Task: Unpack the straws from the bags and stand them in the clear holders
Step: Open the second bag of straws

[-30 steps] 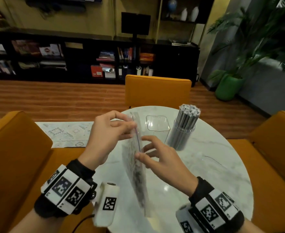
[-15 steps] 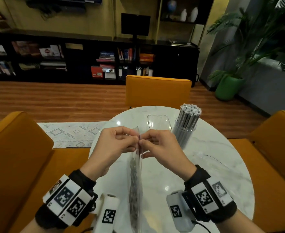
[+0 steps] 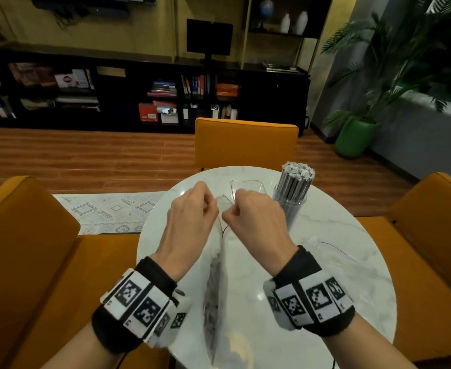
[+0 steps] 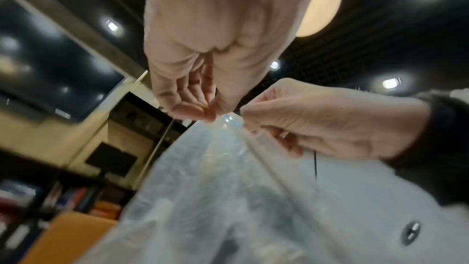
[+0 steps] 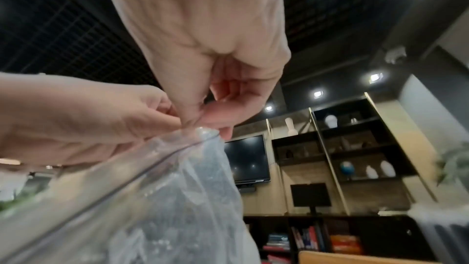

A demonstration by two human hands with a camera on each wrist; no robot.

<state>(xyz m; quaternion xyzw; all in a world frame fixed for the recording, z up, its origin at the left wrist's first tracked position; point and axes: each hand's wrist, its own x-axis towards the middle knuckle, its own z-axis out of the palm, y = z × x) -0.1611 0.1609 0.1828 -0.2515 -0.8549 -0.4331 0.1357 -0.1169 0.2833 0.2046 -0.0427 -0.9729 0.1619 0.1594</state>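
Hands parted slightly; left hand [image 3: 192,214], right hand [image 3: 256,217] pinch bag [image 3: 215,283] top between them.

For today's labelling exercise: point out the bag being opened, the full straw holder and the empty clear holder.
bag [image 3: 213,288], head view, its hanging body.
full straw holder [image 3: 289,206], head view, its clear wall.
empty clear holder [image 3: 247,186], head view, its rim.
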